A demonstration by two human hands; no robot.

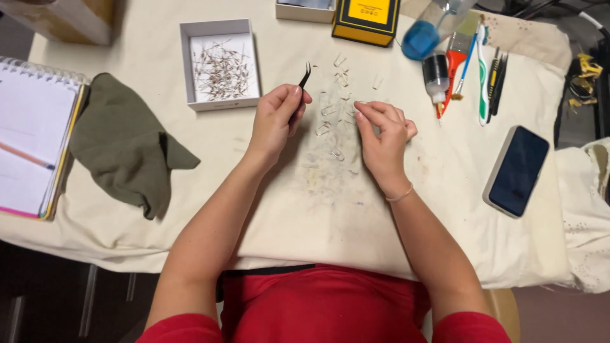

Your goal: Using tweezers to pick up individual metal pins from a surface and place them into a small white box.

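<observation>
My left hand [275,117] grips black tweezers [304,79] whose tips point away from me. My right hand [381,130] rests on the cream cloth [330,203] with its fingers pinched together at the fingertips; what it pinches is too small to make out. Between and beyond both hands lie several small clear pieces [330,111] scattered on the stained cloth. A white open box [221,63] with many thin pin-like bits stands just beyond my left hand.
A green cloth [124,146] and a spiral notebook [32,136] lie at the left. A phone [516,170] lies at the right. Brushes, a toothbrush and tweezers [476,63], a small bottle [436,75] and a yellow-black box [366,19] sit at the far right.
</observation>
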